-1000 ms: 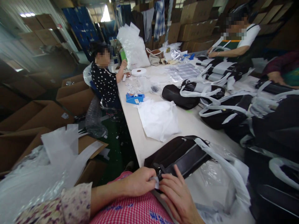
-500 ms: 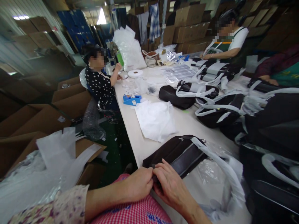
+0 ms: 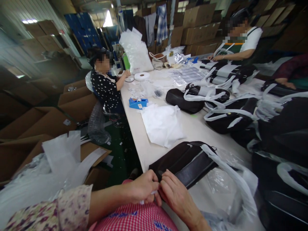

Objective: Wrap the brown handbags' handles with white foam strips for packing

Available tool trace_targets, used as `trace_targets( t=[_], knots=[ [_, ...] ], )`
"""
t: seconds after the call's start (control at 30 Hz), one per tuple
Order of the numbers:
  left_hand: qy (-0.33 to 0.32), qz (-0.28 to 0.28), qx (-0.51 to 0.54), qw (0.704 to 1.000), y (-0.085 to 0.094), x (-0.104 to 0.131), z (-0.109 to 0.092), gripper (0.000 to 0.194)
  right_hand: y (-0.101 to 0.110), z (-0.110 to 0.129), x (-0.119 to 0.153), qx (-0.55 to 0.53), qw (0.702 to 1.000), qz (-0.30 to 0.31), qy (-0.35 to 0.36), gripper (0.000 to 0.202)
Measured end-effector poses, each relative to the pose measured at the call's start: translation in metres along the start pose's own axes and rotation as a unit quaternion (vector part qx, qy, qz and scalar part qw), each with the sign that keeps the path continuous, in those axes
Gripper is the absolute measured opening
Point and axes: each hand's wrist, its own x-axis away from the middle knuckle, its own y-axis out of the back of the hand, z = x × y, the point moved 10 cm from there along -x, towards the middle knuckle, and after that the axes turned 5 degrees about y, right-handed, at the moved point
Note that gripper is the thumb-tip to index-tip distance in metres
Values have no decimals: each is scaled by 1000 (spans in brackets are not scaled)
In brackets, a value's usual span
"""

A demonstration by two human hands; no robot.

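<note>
A black bag (image 3: pixel 185 160) lies on its side at the near table edge, with a white-wrapped strap (image 3: pixel 228 175) trailing to the right. My left hand (image 3: pixel 144 187) is closed at the bag's near end, and a small white scrap (image 3: pixel 154 192) shows between its fingers. Pressed close beside it, my right hand (image 3: pixel 176 194) has its fingers curled on the end of the bag. The fingertips of both hands almost meet, so the exact spot they grip is hidden. Clear plastic (image 3: pixel 218 183) lies under and beside the bag.
White sheets (image 3: pixel 161 123) and a blue tape dispenser (image 3: pixel 138 103) lie further up the table (image 3: pixel 132 128). Several black bags with wrapped handles crowd the right side. Open cartons (image 3: pixel 36 125) and white packing sheets (image 3: pixel 62 154) stand at the left. Co-workers sit around the table.
My left hand has shifted slightly and its fingers have loosened, so a white scrap now shows in them. My right hand stays at the bag's end. The view has swung slightly left.
</note>
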Motion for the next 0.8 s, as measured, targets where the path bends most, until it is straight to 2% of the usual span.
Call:
trace_targets(
  t=[0.07, 0.2, 0.3, 0.4, 0.53, 0.63, 0.7, 0.8],
  knots=[
    [4, 45, -13, 999, -4, -1, 3, 10, 2, -3, 0, -32, 999, 37, -4, 15],
    [69, 201, 42, 976, -17, -2, 11, 16, 15, -3, 16, -33, 998, 42, -12, 37],
    [106, 251, 55, 961, -18, -4, 15, 26, 21, 1, 27, -5, 1000, 9, -8, 29],
    [120, 261, 35, 957, -19, -6, 17, 25, 16, 3, 27, 7, 1000, 5, -8, 28],
    [94, 225, -33, 969, -19, -3, 11, 12, 7, 0, 21, -9, 1000, 2, -27, 30],
    [6, 121, -161, 980, -6, 2, -7, 10, 5, -13, 21, -34, 995, -20, -94, 31],
    [-103, 32, -291, 951, 2, 11, -29, 17, 1, -17, 21, -56, 991, -17, -117, 29],
    [-245, -62, -433, 865, 0, 30, -53, 26, -5, -18, 18, -82, 989, -15, -121, 25]
  ],
)
